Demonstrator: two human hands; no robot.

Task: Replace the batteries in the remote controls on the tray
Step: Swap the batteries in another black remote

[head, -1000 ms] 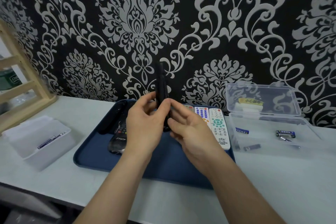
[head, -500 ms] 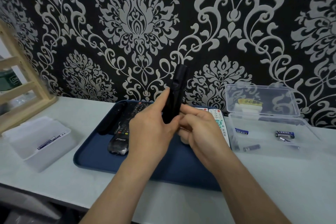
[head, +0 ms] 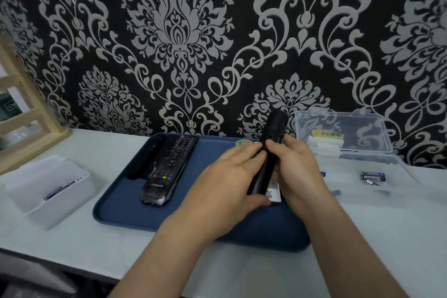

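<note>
On my feed, from the left: a white lidded plastic box (head: 48, 184) sits on the pale table (head: 362, 237). Next is the dark blue plastic tray (head: 125, 203), carrying a slim black remote (head: 147, 157) and, right beside it, a black buttoned remote in clear wrap (head: 167, 172). Over the tray's right half, the left hand (head: 227, 181) wraps the lower part of a slender black remote control (head: 268, 152), thumb beneath it. The right hand (head: 297, 167) pinches its middle with curled fingers. The held remote's long axis climbs from its near, lower end up and away to the right, with its top clear of both hands. I cannot tell whether its battery cover is off. A white remote (head: 274, 189) lies on the tray under the hands. Blue batteries (head: 373, 176) lie loose in the open clear plastic box (head: 399, 169), to the right of the grip and nearer the right hand. I judge that hand should fetch them.
</note>
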